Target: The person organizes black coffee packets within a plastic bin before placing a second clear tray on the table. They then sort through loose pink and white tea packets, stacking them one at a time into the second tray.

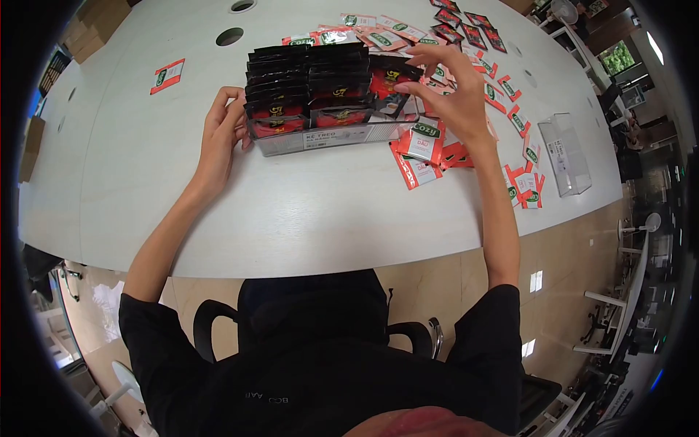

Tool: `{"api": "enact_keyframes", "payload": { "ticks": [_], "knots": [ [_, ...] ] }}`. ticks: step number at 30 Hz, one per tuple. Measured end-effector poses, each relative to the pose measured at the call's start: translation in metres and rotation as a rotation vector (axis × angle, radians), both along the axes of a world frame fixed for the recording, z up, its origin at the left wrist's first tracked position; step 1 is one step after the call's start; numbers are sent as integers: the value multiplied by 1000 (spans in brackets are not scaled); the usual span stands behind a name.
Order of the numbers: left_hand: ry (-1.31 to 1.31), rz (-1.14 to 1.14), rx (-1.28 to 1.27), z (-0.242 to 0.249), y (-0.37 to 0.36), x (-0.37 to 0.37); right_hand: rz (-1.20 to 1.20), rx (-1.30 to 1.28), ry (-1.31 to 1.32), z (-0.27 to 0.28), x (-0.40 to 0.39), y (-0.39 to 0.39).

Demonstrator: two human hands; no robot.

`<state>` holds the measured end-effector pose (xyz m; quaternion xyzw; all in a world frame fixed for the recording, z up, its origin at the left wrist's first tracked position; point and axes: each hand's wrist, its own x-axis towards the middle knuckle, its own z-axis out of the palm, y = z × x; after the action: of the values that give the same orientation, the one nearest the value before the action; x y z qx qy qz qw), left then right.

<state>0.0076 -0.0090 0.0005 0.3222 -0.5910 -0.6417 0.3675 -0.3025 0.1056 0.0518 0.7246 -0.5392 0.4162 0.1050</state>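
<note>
A clear plastic display tray (pixel 331 138) stands on the white table (pixel 291 211), filled with rows of black and red G7 coffee sachets (pixel 306 84). My left hand (pixel 222 127) rests against the tray's left end, fingers curled on its corner. My right hand (pixel 451 91) hovers over the tray's right end, thumb and fingers pinching one black and red sachet (pixel 389 87) that stands tilted at the end of the row. Red and white Cozy sachets (pixel 424 142) lie just below that hand.
Many loose red, white and green sachets (pixel 520 120) are scattered to the right and behind the tray. An empty clear plastic box (pixel 564 153) lies at the right edge. One lone sachet (pixel 168 76) lies far left. Two round cable holes (pixel 230 36) sit at the back.
</note>
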Motion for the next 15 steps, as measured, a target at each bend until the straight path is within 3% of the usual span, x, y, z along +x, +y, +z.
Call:
{"api": "enact_keyframes", "payload": {
  "ticks": [3,9,11,13,15],
  "knots": [
    [-17,8,0,0,-1,0,-107,-154,126,-9,7,-8],
    [1,-4,-1,-2,0,1,-329,-221,19,-22,-22,-16],
    [3,-3,-2,-2,0,0,-392,-118,-14,-30,-50,-13],
    [3,-2,-4,-1,0,0,-537,-86,203,-52,-86,-13],
    [8,2,-8,0,0,-1,-538,-8,150,-69,-105,-14]
  ]
}}
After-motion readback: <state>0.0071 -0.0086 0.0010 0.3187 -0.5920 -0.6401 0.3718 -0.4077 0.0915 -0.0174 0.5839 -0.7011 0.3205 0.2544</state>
